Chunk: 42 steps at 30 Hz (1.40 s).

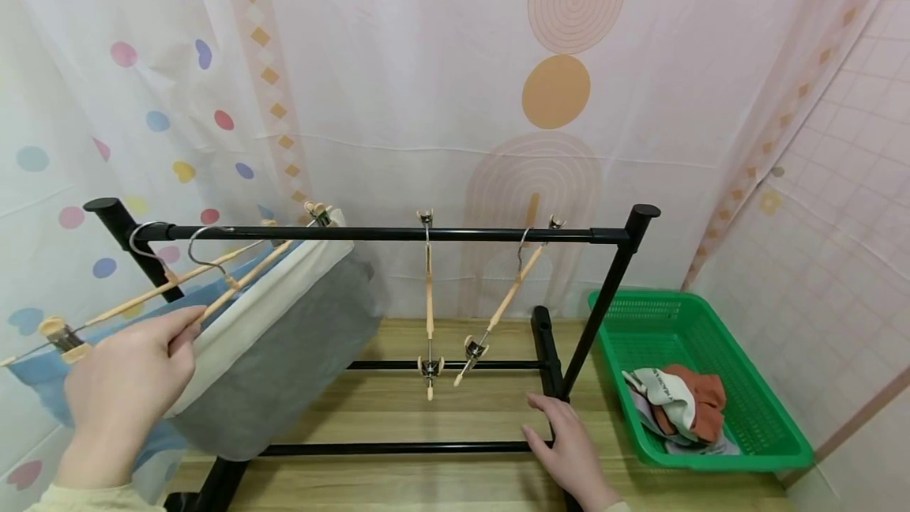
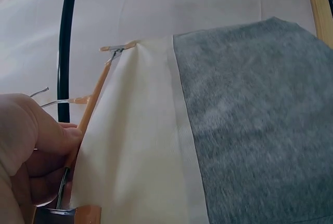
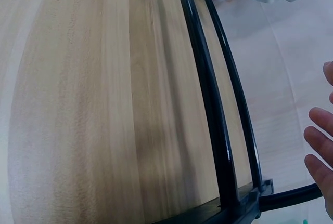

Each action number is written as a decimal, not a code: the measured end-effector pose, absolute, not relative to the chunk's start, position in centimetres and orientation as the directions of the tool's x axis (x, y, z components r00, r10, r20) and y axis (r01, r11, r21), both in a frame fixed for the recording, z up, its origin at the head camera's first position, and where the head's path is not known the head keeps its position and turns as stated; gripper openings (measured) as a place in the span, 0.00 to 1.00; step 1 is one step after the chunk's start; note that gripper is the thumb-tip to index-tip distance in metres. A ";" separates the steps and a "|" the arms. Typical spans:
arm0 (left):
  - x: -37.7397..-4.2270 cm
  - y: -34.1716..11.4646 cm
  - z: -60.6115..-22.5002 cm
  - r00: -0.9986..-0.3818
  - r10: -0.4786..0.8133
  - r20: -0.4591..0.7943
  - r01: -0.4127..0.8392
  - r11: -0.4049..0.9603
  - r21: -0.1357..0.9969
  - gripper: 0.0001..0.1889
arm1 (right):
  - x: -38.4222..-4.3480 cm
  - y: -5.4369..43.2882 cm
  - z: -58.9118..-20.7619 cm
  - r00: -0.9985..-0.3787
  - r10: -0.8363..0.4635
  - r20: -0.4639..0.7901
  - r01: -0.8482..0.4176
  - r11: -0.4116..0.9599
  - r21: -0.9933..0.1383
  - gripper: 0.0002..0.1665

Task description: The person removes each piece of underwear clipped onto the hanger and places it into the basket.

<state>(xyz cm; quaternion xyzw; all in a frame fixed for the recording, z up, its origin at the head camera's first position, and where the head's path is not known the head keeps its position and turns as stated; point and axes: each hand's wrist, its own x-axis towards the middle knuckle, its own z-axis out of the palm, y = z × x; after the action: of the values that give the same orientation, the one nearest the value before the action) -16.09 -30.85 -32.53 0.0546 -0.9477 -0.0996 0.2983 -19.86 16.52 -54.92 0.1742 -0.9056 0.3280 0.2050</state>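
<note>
My left hand [image 1: 131,378] pinches the wooden bar of a clip hanger [image 1: 253,273] between thumb and fingers. From this hanger's clips hangs a grey cloth [image 2: 255,120] with a wide cream band [image 2: 138,130] along the top. Its hook goes over the black rail [image 1: 384,234] of a garment rack, at the left end. Behind it a second clip hanger [image 1: 192,273] carries a light blue cloth [image 1: 46,382]. My right hand [image 1: 569,449] holds nothing; its fingers are spread beside the rack's right leg, low in the head view.
Two bare clip hangers [image 1: 430,291] [image 1: 515,288] hang mid-rail and toward the right. On the wooden floor [image 1: 398,409] at right stands a green basket [image 1: 764,385] with crumpled orange, white and grey clothes [image 1: 700,405]. A patterned curtain [image 1: 412,85] covers the back.
</note>
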 end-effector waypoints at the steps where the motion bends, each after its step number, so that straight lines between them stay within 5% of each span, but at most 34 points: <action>1: -16.0 -30.8 -32.6 -0.801 -0.152 0.579 -0.028 0.976 0.218 0.14 | -19.9 16.5 -54.9 -0.852 -0.180 0.492 -0.453 0.725 -0.519 0.27; 11: -15.9 -29.9 -34.2 -0.710 -0.002 0.704 0.134 0.981 0.138 0.14 | -20.2 15.8 -54.4 -0.827 -0.173 0.535 -0.477 0.720 -0.505 0.27; 20: -16.5 -29.3 -35.9 -0.743 0.051 0.667 0.189 0.973 0.136 0.14 | -20.2 15.7 -53.9 -0.862 -0.166 0.479 -0.439 0.715 -0.544 0.26; 29: -17.4 -28.1 -38.4 -0.794 0.086 0.602 0.233 0.957 0.171 0.13 | -20.9 15.4 -53.5 -0.802 -0.161 0.575 -0.508 0.691 -0.514 0.29; 42: -18.2 -26.0 -41.3 -0.781 0.171 0.601 0.352 0.915 0.198 0.14 | -21.3 15.2 -52.4 -0.816 -0.138 0.562 -0.496 0.667 -0.557 0.30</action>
<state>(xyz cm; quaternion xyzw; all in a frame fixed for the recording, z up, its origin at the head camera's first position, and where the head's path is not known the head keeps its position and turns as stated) -18.21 -26.02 -41.31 -0.1404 -0.9314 -0.1517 0.2996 -21.29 15.21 -52.40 0.1801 -0.8795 0.3665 0.2445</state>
